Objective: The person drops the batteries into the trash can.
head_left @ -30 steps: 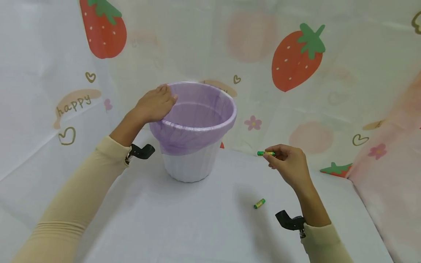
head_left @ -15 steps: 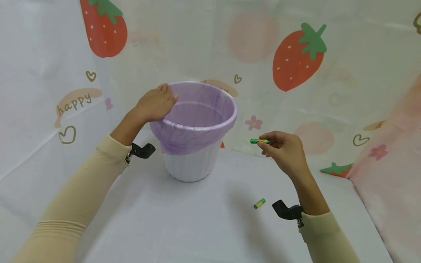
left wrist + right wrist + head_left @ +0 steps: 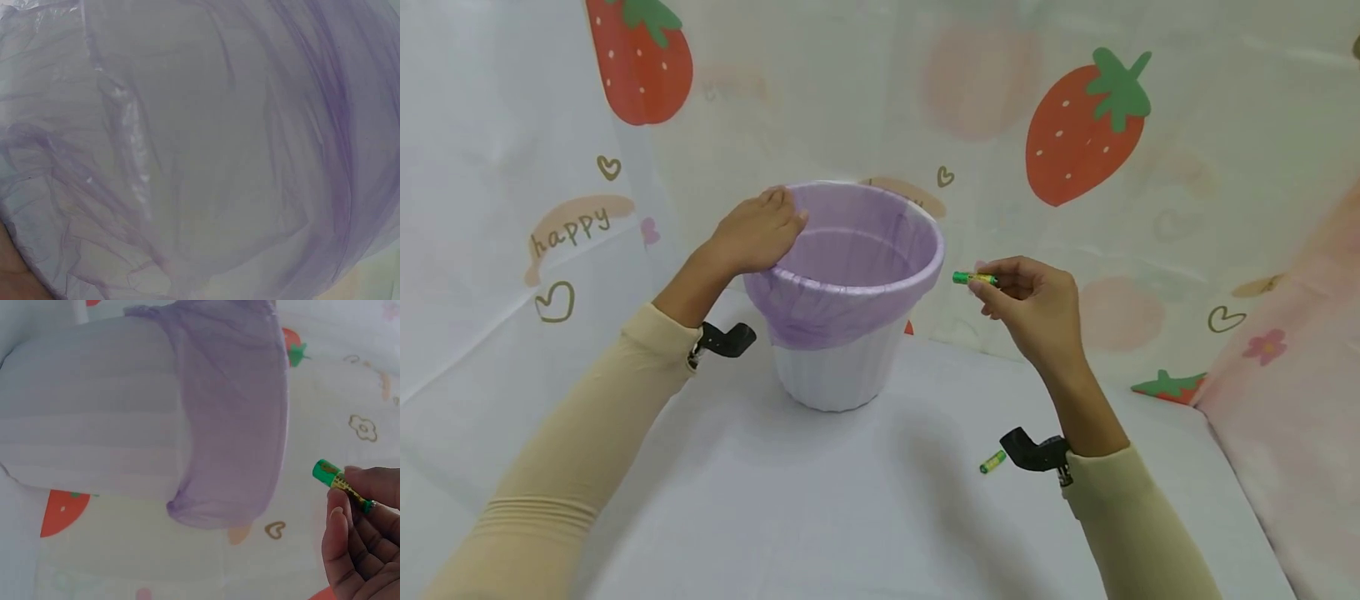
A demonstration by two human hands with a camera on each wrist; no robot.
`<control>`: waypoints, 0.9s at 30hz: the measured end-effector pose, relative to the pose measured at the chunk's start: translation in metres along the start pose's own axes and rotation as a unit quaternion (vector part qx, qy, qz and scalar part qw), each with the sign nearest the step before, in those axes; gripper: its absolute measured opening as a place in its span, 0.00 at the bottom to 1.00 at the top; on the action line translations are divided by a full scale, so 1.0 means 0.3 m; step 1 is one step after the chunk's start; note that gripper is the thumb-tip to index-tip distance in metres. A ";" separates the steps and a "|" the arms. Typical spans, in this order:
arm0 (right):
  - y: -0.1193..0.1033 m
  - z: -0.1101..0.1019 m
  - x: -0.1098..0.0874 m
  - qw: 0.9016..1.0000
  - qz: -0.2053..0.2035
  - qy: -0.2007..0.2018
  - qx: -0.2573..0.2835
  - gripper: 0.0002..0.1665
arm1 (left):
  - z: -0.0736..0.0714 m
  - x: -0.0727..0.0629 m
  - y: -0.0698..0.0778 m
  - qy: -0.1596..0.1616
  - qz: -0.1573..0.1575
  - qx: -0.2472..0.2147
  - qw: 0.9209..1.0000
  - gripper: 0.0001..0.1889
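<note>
A white trash can [image 3: 837,375] stands on the table, lined with a thin purple bag [image 3: 820,321] folded over its rim. My left hand [image 3: 757,231] grips the rim on its left side; the bag's wrinkled plastic [image 3: 206,144] fills the left wrist view. Between thumb and fingers, my right hand [image 3: 1045,308] pinches a small green and yellow battery [image 3: 975,278] in the air, just right of the rim. The right wrist view shows the battery's [image 3: 328,474] green end sticking out toward the can. A second battery [image 3: 992,462] lies on the table below the right hand.
White cloth covers the table [image 3: 820,517]. Behind the can hangs a pale curtain [image 3: 850,100] printed with strawberries, and a pinkish sheet [image 3: 1300,392] closes off the right side. Black cameras [image 3: 1036,450] are strapped to both wrists.
My right hand has moved up and to the left with its battery, closer to the can's rim. My left hand stays on the rim, and the other battery has not moved.
</note>
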State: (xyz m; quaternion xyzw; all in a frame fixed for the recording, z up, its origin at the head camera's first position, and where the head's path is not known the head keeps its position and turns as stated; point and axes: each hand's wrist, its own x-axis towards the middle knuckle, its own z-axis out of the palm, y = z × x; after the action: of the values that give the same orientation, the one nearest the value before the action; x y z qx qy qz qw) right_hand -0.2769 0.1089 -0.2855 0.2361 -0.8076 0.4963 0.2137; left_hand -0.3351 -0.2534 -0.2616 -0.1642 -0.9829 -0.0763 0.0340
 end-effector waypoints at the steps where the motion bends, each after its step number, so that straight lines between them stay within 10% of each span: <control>1: -0.005 0.005 0.010 1.000 -0.005 0.001 0.006 0.12 | 0.000 0.002 -0.002 0.000 0.001 0.003 1.000 0.36; 27: -0.090 0.167 0.230 0.997 0.003 -0.071 -0.002 0.08 | -0.002 0.002 0.000 -0.009 -0.006 -0.011 1.000 0.36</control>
State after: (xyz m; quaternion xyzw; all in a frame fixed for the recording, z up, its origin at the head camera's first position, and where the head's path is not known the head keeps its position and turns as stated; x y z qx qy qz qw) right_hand -0.3214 0.0414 -0.2474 0.2678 -0.8224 0.4773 0.1553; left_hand -0.3358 -0.2531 -0.2611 -0.1597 -0.9831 -0.0862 0.0228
